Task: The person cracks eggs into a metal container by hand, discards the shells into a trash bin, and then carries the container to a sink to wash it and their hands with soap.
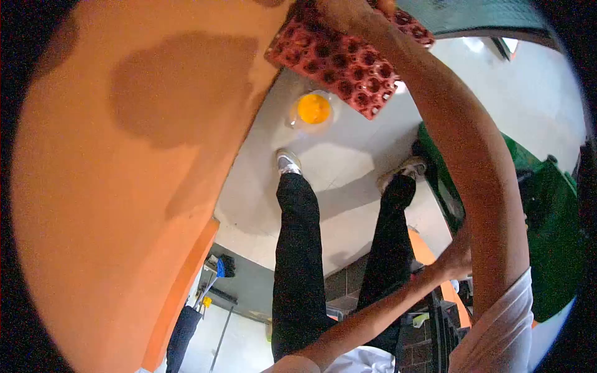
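Note:
My right arm reaches up across the view, and my right hand (342,13) is over a red egg tray (339,61) at the top. The frame edge cuts off its fingers. The tray cells that show look hollow; a small brown rounded thing (387,7), perhaps an egg, shows at the top edge. Below the tray, a clear jug (292,118) holds orange-yellow liquid (314,109) like egg yolk. My left forearm crosses low towards the right. My left hand (459,253) is partly behind my right arm, near a green container (547,242), its fingers hidden.
An orange wall (143,186) fills the left side. My shoes (287,163) stand on the pale floor (336,155). A blue brush (224,267) and dark cloth (181,332) are at lower left. Dark racks (441,329) with small items are at lower right.

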A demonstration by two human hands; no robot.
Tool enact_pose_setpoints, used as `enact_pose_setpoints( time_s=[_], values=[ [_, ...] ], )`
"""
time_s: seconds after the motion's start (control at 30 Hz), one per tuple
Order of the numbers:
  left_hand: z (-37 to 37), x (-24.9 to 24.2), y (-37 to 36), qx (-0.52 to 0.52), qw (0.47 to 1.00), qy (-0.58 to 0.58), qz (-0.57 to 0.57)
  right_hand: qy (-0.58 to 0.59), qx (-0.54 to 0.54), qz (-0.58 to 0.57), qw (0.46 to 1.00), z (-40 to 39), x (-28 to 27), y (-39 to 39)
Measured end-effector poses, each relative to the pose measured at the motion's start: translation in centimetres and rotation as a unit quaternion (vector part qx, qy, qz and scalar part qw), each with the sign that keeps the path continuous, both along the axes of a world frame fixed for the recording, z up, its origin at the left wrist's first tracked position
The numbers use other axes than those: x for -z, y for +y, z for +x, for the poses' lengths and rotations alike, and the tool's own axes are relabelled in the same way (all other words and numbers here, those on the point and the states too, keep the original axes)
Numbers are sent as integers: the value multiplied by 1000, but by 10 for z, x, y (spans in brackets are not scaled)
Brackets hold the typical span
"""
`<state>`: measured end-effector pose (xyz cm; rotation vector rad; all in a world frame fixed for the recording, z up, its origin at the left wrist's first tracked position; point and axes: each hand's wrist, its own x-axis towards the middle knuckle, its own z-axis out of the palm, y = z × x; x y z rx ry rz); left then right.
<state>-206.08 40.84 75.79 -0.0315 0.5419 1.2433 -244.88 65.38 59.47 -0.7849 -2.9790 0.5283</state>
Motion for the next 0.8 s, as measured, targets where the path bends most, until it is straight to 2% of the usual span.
enact_pose_setpoints(
  time_s=[0.07, 0.13, 0.17, 0.2, 0.23, 0.27, 0.3, 0.37, 0.43, 0.5, 0.57, 0.63, 0.67, 0.7, 0.73, 0.8],
  values=[
    [0, -9, 12, -31, 992, -110, -50, 72, 57, -69, 993, 22, -26, 5],
    [-4, -14, 25, 9, 1000, 15, -11, 136, 132, -223, 956, 61, -56, 9],
    [-6, -18, 31, 24, 998, 58, 5, 178, 160, -333, 912, 85, -73, 8],
    [-4, -16, 34, 15, 978, 205, 43, 134, 145, -586, 786, 112, -104, 16],
    [5, -15, 34, 1, 963, 266, 50, 203, 126, -699, 674, 143, -120, 14],
    [12, -15, 35, -12, 944, 327, 53, 215, 140, -746, 614, 175, -137, 13],
    [26, -14, 34, -24, 952, 305, 25, 241, 185, -771, 560, 205, -174, 5],
    [35, -12, 34, 34, 959, 279, 24, 276, 191, -824, 457, 275, -200, 3],
    [30, -17, 42, 93, 948, 299, 62, 285, 243, -761, 529, 340, -255, -7],
    [26, -37, 50, 123, 934, 329, 64, 310, 347, -653, 597, 408, -313, -21],
    [23, -51, 60, 143, 921, 358, 59, 319, 433, -507, 674, 477, -338, -38],
    [28, -43, 61, 179, 913, 357, 82, 324, 511, -361, 710, 543, -359, -58],
    [25, -45, 65, 213, 889, 399, 72, 309, 545, -306, 717, 574, -356, -69],
    [20, -52, 73, 259, 883, 386, 61, 293, 577, -250, 720, 605, -349, -84],
    [20, -51, 73, 272, 906, 322, 39, 300, 586, -264, 705, 632, -345, -99],
    [16, -61, 81, 297, 897, 326, 35, 303, 621, -259, 675, 668, -335, -125]
  ],
)
